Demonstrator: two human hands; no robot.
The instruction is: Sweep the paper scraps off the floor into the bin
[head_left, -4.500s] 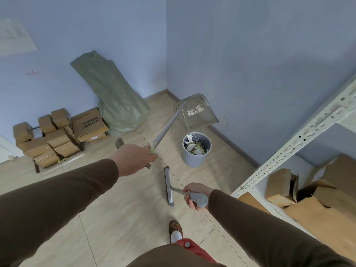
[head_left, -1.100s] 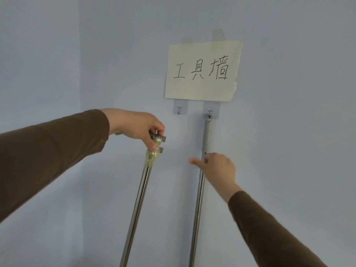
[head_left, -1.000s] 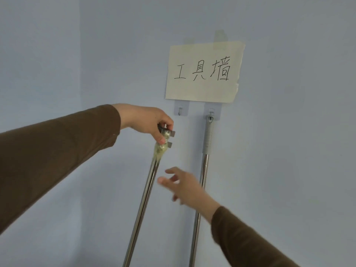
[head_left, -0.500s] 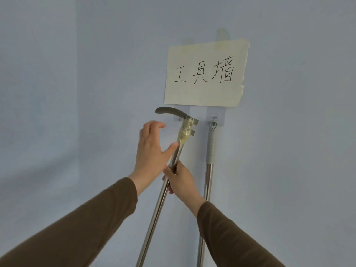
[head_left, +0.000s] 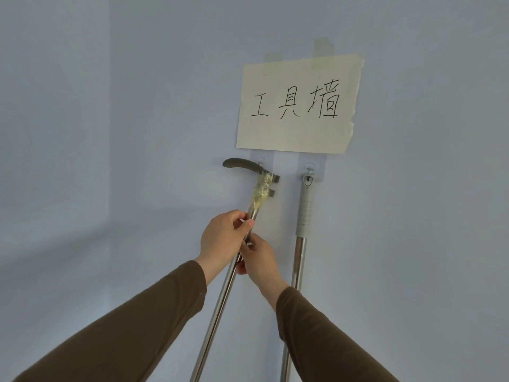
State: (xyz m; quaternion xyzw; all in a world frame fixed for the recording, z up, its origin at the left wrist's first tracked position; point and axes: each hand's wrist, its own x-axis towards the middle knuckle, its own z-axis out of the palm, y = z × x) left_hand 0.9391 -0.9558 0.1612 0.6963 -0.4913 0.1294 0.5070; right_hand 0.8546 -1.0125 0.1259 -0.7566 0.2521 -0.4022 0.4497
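A pale blue wall fills the frame, with a corner line running down the upper left. From the lower left, the left arm in a brown sleeve is extended diagonally up toward the centre, the wrist bent slightly back. The left hand is seen from its back, just left of centre; its fingers are curled round the metal pole of the dustpan handle, with the thumb pressed against the pole's front at the top of the grip.

The dustpan handle is slanted from the bottom centre up and to the right. Its upper end is wrapped in yellowish clear tape, and a dark curved grip is carried at the top, lying against the left wall hook. Whether the grip is actually hung on that hook cannot be told.

Directly below and right of the left hand, the right hand is closed on the same pole, its fingers wrapped round it and touching the left hand. The right forearm, also in a brown sleeve, is raised from the lower right at a steep angle.

Right of centre, the broom handle is hung vertically from the right wall hook by the loop in its grey grip, apart from both hands. Above the hooks, a cream paper sign with handwritten characters is taped to the wall.
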